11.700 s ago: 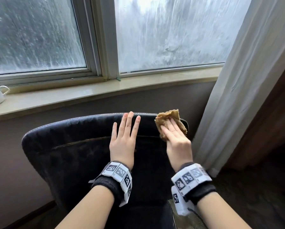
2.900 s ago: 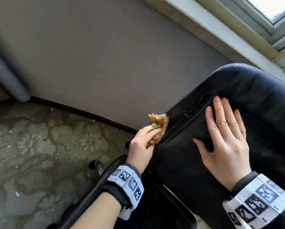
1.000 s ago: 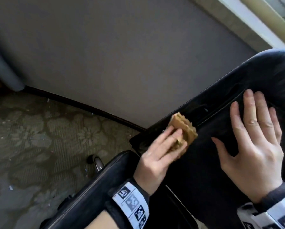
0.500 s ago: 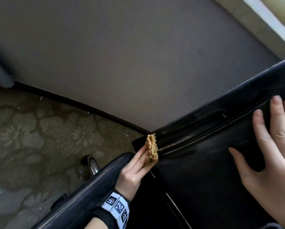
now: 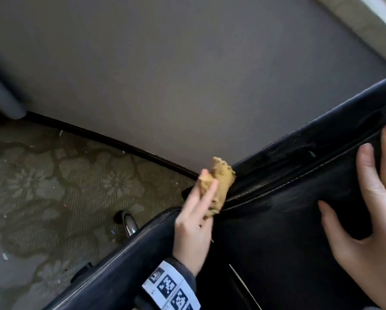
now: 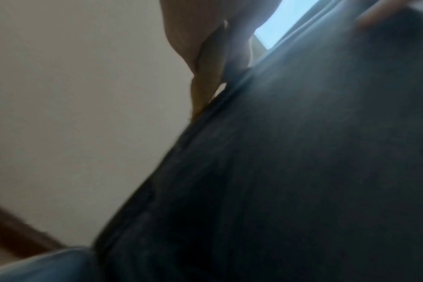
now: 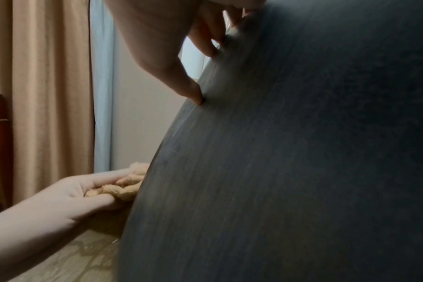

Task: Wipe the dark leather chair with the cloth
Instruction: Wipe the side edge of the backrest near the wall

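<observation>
The grey wall [image 5: 165, 74] fills the far part of the head view, with a dark skirting strip [image 5: 111, 142] running along its foot and a pale sill [image 5: 366, 21] crossing the far right corner. Below the wall on the left lies a patterned carpet [image 5: 42, 198] in dull green and beige, flecked with small bits of debris.

The dark leather chair [image 5: 277, 242] takes up the near right of the scene, its backrest slanting up toward the right, a stitched seam [image 5: 299, 182] running along just inside its edge. A padded arm or edge of the chair [image 5: 120, 265] comes in from the near left, and a chrome piece of the base [image 5: 129, 222] shows just beyond it on the carpet.

The right hand [image 5: 370, 209] lies flat on the leather at the right, fingers straight and spread, thumb out to the side; from the right wrist view its fingertips [image 7: 196, 95] touch the chair's surface, holding nothing.

The left hand [image 5: 194, 224] reaches up along the chair's left edge and grips the cloth [image 5: 218, 186], fingers extended over it with the thumb under it, as the right wrist view shows. The cloth is a tan, crumpled wad pressed against the chair's edge where the seam meets the side. The left wrist view is blurred, so the cloth there [image 6: 205, 85] appears only as a yellowish strip, probably pinned between fingers and leather.

A marker-printed wristband [image 5: 172, 289] sits on the left wrist.
</observation>
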`<state>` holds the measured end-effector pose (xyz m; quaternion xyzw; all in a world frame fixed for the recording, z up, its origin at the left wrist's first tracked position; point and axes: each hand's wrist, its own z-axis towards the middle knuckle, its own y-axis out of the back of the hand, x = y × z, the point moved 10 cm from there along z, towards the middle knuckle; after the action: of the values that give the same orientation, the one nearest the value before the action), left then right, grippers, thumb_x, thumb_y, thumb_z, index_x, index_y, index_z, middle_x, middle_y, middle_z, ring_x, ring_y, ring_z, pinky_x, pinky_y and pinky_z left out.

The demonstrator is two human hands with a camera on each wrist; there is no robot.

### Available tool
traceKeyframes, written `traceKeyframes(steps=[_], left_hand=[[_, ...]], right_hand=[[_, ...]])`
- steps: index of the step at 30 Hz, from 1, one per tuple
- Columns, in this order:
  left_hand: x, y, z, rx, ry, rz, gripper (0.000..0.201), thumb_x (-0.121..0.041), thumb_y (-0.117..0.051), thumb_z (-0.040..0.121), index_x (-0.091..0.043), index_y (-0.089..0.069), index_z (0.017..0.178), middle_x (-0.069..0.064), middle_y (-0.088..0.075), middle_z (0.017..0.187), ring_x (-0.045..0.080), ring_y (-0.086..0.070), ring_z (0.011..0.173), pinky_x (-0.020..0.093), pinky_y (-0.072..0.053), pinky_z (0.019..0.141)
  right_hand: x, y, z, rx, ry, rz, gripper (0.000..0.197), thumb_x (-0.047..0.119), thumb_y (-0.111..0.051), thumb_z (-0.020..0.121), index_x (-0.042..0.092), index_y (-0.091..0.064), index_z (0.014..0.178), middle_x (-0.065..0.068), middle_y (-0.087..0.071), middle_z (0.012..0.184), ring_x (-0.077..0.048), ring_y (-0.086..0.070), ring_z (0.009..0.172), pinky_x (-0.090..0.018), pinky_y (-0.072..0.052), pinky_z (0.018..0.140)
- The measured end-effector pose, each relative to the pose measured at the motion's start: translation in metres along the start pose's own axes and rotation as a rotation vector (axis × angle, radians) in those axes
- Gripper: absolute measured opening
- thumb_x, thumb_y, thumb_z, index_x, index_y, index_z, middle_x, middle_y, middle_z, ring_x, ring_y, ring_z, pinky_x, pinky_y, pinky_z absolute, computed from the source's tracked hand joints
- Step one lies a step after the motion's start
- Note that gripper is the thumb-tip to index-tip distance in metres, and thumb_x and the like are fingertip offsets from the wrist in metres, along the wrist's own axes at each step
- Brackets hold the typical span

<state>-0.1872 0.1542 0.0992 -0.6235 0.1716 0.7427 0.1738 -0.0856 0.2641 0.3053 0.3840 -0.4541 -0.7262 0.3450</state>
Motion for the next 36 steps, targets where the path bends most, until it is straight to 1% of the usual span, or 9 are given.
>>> traceKeyframes(steps=[3,6,11,14,17,23,30,33,36], left_hand=[[-0.03,-0.019,-0.011,0.095,-0.21,-0.025,0.06,0.024,-0.047,0.074,-0.008,-0.055,0.125,-0.002,-0.046,0.141,0.022,-0.041,0.132,0.031,-0.032,0.11],[-0.012,-0.017,-0.007,0.155,-0.253,-0.007,0.046,0.016,-0.044,0.082,-0.003,-0.06,0.12,0.009,-0.054,0.131,0.025,-0.046,0.127,0.033,-0.036,0.107],[0.054,0.004,-0.016,0.251,-0.05,0.134,0.07,0.023,-0.046,0.064,-0.015,-0.059,0.121,-0.004,-0.054,0.125,0.012,-0.049,0.121,0.015,-0.03,0.107],[0.06,0.023,0.009,0.136,0.022,0.167,0.078,0.029,-0.046,0.057,-0.016,-0.056,0.121,-0.004,-0.053,0.123,0.004,-0.048,0.116,0.006,-0.027,0.103],[0.017,0.021,0.033,0.007,0.014,0.087,0.074,0.02,-0.043,0.063,-0.017,-0.052,0.126,0.004,-0.049,0.133,-0.002,-0.042,0.123,0.01,-0.029,0.104],[-0.018,-0.019,0.007,0.187,-0.227,0.008,0.067,0.026,-0.043,0.066,-0.006,-0.058,0.122,0.008,-0.055,0.13,0.018,-0.045,0.128,0.029,-0.033,0.109],[0.097,-0.015,-0.01,0.418,0.068,0.246,0.072,0.025,-0.048,0.054,-0.012,-0.066,0.113,0.007,-0.066,0.111,0.016,-0.058,0.106,0.002,-0.025,0.101],[0.133,-0.022,-0.048,0.613,0.137,0.324,0.058,0.004,-0.039,0.065,-0.022,-0.063,0.112,-0.001,-0.065,0.115,0.015,-0.06,0.106,-0.004,-0.024,0.093],[0.162,0.004,-0.068,0.346,0.532,0.183,0.063,0.021,-0.04,0.076,-0.013,-0.054,0.128,0.005,-0.052,0.134,0.013,-0.051,0.119,-0.002,-0.025,0.094]], right_hand=[[-0.003,0.002,-0.002,-0.051,0.012,0.008,0.068,0.029,-0.045,0.088,0.014,-0.016,0.148,-0.011,-0.012,0.157,-0.039,-0.019,0.141,-0.063,-0.027,0.107],[-0.002,0.003,0.0,-0.069,0.01,0.015,0.068,0.028,-0.045,0.088,0.014,-0.017,0.148,-0.01,-0.013,0.157,-0.039,-0.019,0.141,-0.064,-0.027,0.107],[0.003,0.008,0.0,-0.105,0.016,-0.001,0.067,0.024,-0.048,0.087,0.012,-0.02,0.147,-0.011,-0.018,0.156,-0.039,-0.02,0.141,-0.064,-0.029,0.106],[0.007,0.011,0.001,-0.115,0.031,-0.021,0.066,0.023,-0.048,0.087,0.01,-0.023,0.146,-0.012,-0.019,0.155,-0.039,-0.02,0.141,-0.064,-0.029,0.105],[0.007,0.008,0.002,-0.096,0.023,0.016,0.067,0.024,-0.046,0.087,0.015,-0.019,0.147,-0.007,-0.015,0.157,-0.04,-0.023,0.14,-0.064,-0.03,0.105],[0.008,0.011,0.003,-0.106,0.024,-0.031,0.063,0.022,-0.049,0.086,0.003,-0.03,0.143,-0.016,-0.023,0.153,-0.039,-0.018,0.141,-0.063,-0.027,0.107],[0.007,0.01,0.001,-0.12,0.014,-0.044,0.062,0.022,-0.048,0.085,0.001,-0.031,0.142,-0.017,-0.024,0.153,-0.04,-0.018,0.141,-0.064,-0.027,0.107],[0.006,0.009,0.002,-0.117,0.013,-0.031,0.064,0.024,-0.047,0.086,0.006,-0.027,0.144,-0.014,-0.021,0.154,-0.041,-0.02,0.14,-0.064,-0.028,0.106],[0.005,0.007,0.001,-0.098,0.019,0.0,0.068,0.026,-0.046,0.087,0.015,-0.017,0.148,-0.008,-0.015,0.157,-0.041,-0.023,0.139,-0.064,-0.03,0.105]])
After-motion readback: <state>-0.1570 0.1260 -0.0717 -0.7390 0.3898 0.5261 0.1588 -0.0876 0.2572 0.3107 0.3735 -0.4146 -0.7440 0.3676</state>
